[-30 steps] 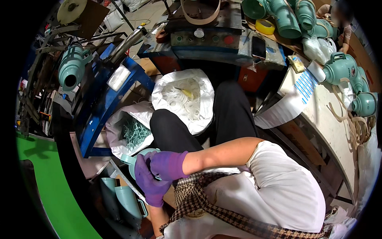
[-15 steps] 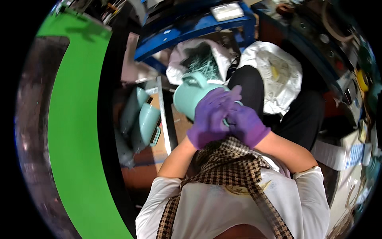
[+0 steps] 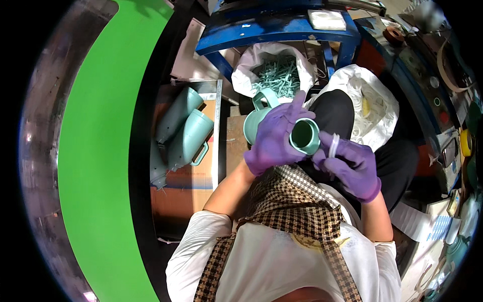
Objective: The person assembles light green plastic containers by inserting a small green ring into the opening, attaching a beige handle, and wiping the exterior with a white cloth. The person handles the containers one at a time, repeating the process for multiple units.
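Observation:
A mint-green plastic jug-shaped part (image 3: 253, 123) with a loop handle is gripped from above by my left hand (image 3: 273, 137), which wears a purple glove. Its round open mouth faces toward the right, and the inside looks dark. Just right of that mouth, my right hand (image 3: 356, 167), gloved in purple too, pinches a thin white ring (image 3: 334, 146) between thumb and fingers. The ring is seen nearly edge-on, apart from the mouth. My left palm hides the middle of the green part.
Several similar green parts (image 3: 192, 133) lie in a cardboard-lined box (image 3: 218, 116) at the left. A white sack (image 3: 245, 75) holds green plastic scraps; another sack (image 3: 386, 105) holds white rings. A blue bench (image 3: 282, 30) stands ahead, a green strip (image 3: 95, 166) along the left.
My right hand has drawn away from the green part to the right, and the white ring now shows in its fingers. The part's open mouth has come into sight. The whole view has shifted.

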